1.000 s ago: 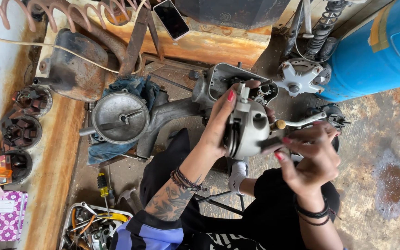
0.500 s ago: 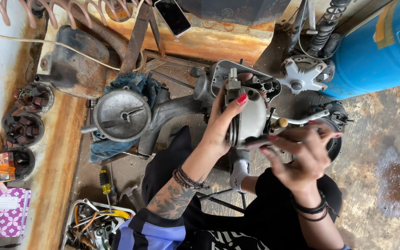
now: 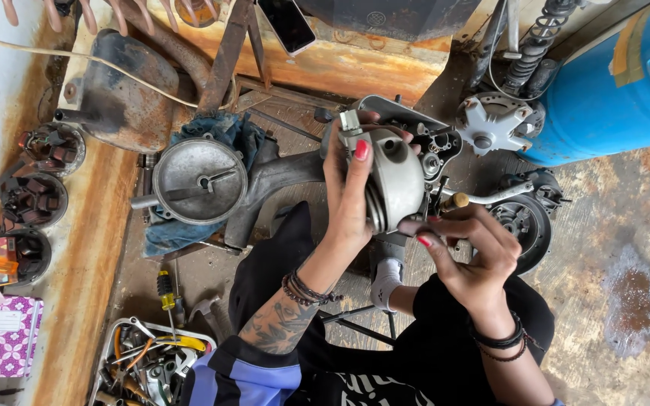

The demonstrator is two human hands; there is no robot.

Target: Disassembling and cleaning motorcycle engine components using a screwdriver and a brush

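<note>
Rough concrete floor carries a blue drum, a round grey engine cover on blue cloth, and a purple patterned booklet at lower left. Since a second ago the grey metal housing has been turned upright in front of the engine block, left hand closed round its side. Right hand, formerly gripping, now spreads half-open beneath it, fingertips touching.
</note>
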